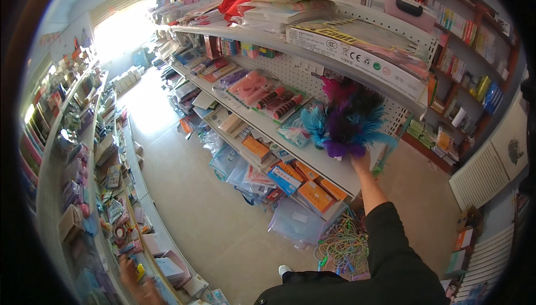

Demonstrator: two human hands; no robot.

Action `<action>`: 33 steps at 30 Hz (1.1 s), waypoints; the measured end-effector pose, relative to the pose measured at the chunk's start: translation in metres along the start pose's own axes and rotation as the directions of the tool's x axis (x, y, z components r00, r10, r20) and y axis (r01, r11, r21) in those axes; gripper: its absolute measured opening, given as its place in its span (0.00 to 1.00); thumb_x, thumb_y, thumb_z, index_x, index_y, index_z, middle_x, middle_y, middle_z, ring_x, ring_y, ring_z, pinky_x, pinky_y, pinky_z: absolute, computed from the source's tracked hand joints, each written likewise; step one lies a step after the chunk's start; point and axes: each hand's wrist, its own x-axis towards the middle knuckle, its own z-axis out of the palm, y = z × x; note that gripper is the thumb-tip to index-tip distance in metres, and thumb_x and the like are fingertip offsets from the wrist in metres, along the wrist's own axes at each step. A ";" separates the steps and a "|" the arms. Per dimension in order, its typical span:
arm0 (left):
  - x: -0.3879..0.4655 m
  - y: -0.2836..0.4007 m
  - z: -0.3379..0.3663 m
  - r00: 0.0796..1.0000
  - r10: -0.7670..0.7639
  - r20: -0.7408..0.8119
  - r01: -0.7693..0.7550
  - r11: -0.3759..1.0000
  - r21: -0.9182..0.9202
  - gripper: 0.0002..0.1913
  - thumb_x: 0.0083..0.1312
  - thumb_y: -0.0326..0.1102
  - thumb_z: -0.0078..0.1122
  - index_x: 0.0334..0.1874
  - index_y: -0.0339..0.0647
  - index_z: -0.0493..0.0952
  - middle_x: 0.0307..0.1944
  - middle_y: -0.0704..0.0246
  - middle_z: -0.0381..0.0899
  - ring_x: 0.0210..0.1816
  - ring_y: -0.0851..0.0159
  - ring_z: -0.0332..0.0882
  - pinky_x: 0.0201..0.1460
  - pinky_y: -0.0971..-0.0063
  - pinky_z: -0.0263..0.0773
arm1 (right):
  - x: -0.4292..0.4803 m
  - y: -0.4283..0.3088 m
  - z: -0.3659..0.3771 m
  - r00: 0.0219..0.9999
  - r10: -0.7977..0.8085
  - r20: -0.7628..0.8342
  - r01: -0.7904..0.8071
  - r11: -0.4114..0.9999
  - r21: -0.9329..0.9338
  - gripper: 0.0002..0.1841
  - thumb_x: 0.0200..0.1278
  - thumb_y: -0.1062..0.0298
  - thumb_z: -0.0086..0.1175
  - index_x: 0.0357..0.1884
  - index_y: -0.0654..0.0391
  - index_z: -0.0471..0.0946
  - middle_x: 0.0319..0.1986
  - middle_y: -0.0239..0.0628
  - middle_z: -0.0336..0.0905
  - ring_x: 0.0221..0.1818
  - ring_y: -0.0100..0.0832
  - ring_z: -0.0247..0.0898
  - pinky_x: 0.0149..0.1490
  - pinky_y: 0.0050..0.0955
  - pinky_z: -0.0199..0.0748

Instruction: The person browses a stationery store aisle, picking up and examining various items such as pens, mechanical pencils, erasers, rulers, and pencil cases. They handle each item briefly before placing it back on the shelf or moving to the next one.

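My right hand (pixel 361 161) reaches to the right end of the middle shelf, against the purple lower edge of a bundle of coloured feathers (pixel 344 121); its fingers are mostly hidden by the feathers. Left of the bundle lie a plastic-wrapped blue item (pixel 295 131) and a packaged skipping rope with pink and black handles (pixel 274 98). At the lower left, my left hand (pixel 140 282) is blurred beside the left shelving, near a small yellow item (pixel 140 270); whether it holds anything is unclear.
A long flat box (pixel 356 56) lies on the upper shelf above the feathers. Orange boxes (pixel 316 196) fill the lower shelf. Tangled coloured cords (pixel 343 242) lie on the floor below its end. Crowded shelving (pixel 144 196) runs along the left side of the aisle.
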 end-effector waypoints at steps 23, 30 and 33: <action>0.102 0.027 0.328 0.342 0.475 0.811 -0.145 0.879 -0.454 0.26 0.59 0.34 0.61 0.61 0.41 0.69 0.64 0.57 0.65 0.62 0.50 0.66 0.62 0.62 0.63 | -0.103 -0.179 0.012 0.987 -0.127 0.098 0.114 0.985 0.127 0.13 0.57 0.64 0.58 0.41 0.59 0.76 0.39 0.47 0.77 0.38 0.48 0.75 0.43 0.43 0.71; 0.147 -0.018 0.371 0.187 0.461 0.868 -0.053 0.887 -0.460 0.25 0.59 0.32 0.61 0.61 0.44 0.70 0.63 0.58 0.66 0.61 0.50 0.68 0.60 0.64 0.66 | -0.051 -0.225 0.075 0.956 -0.134 0.262 0.245 0.856 -0.456 0.31 0.54 0.65 0.60 0.61 0.46 0.64 0.63 0.39 0.63 0.55 0.44 0.68 0.53 0.42 0.69; 0.161 -0.033 0.393 0.140 0.450 0.882 -0.017 0.892 -0.452 0.26 0.59 0.32 0.61 0.61 0.43 0.69 0.63 0.57 0.66 0.61 0.49 0.67 0.61 0.64 0.65 | -0.051 -0.217 0.080 0.982 -0.038 0.188 0.100 0.938 -0.333 0.32 0.54 0.65 0.60 0.63 0.45 0.63 0.62 0.40 0.64 0.56 0.45 0.68 0.53 0.42 0.69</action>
